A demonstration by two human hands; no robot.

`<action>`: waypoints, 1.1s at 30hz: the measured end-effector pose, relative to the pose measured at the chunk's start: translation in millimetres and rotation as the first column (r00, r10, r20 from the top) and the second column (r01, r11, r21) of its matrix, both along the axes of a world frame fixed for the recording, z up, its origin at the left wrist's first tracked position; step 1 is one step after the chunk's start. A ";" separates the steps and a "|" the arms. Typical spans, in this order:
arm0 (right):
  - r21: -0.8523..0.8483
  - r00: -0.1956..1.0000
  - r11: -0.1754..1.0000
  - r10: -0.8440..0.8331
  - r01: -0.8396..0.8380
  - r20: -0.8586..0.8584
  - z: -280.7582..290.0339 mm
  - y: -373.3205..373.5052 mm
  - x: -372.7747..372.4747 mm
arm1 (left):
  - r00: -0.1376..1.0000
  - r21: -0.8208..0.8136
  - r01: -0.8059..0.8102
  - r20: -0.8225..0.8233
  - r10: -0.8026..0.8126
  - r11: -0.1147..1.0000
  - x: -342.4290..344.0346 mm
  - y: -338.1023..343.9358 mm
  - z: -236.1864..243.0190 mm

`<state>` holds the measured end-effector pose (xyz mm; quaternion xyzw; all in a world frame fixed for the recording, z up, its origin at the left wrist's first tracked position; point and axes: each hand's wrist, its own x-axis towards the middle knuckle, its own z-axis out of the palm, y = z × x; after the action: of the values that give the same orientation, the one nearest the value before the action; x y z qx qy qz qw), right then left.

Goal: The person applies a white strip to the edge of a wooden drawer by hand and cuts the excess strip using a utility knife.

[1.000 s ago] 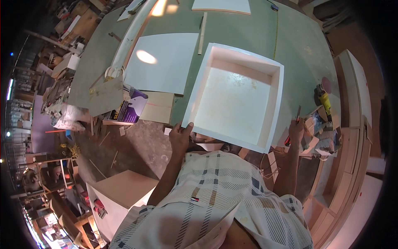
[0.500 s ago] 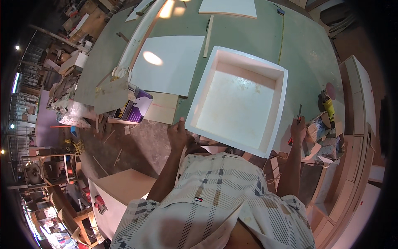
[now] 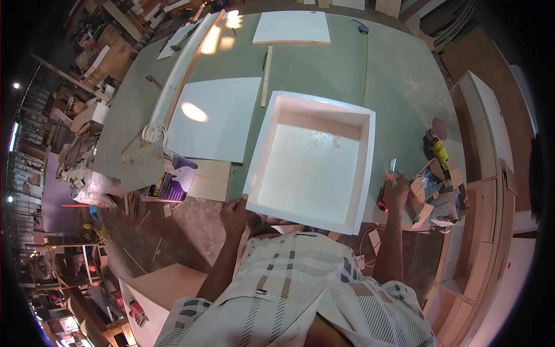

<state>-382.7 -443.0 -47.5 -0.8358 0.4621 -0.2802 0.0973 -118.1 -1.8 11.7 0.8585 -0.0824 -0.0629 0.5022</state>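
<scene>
A white open-topped drawer box [image 3: 309, 168] lies at a slant on the green worktable [image 3: 324, 69], its near edge by my waist. My left hand [image 3: 233, 217] is closed at the box's near left corner, thumb against the edge and other fingers curled below. To the right of the box, my right hand [image 3: 396, 192] closes on a red-handled utility knife [image 3: 383, 199] close to the tabletop. Its pale blade sticks out beyond my fingers; the hand hides the middle of the knife.
Beyond the box lie white panels [image 3: 217, 118], a wood strip [image 3: 266, 75] and an extended tape measure [image 3: 363, 28]. A yellow angle grinder [image 3: 439, 153] and an open carton of scraps [image 3: 430, 179] stand right. Left are a purple box [image 3: 184, 178] and a long rail [image 3: 184, 69].
The view has shifted, so the table appears lower and further left. My left thumb now meets the box corner. The knife blade shows brighter and broader beside my right fingers.
</scene>
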 end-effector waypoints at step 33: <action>0.657 0.920 0.752 -0.215 -0.058 0.328 51.9 -95.5 182.6 | 0.993 0.476 -0.050 0.121 -0.008 0.878 34.0 -82.1 18.1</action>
<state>-200.1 -538.4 4.4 -0.6563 0.5377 -0.2623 0.4597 -84.1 -83.9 29.7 0.9589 -0.0849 -0.0245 0.2698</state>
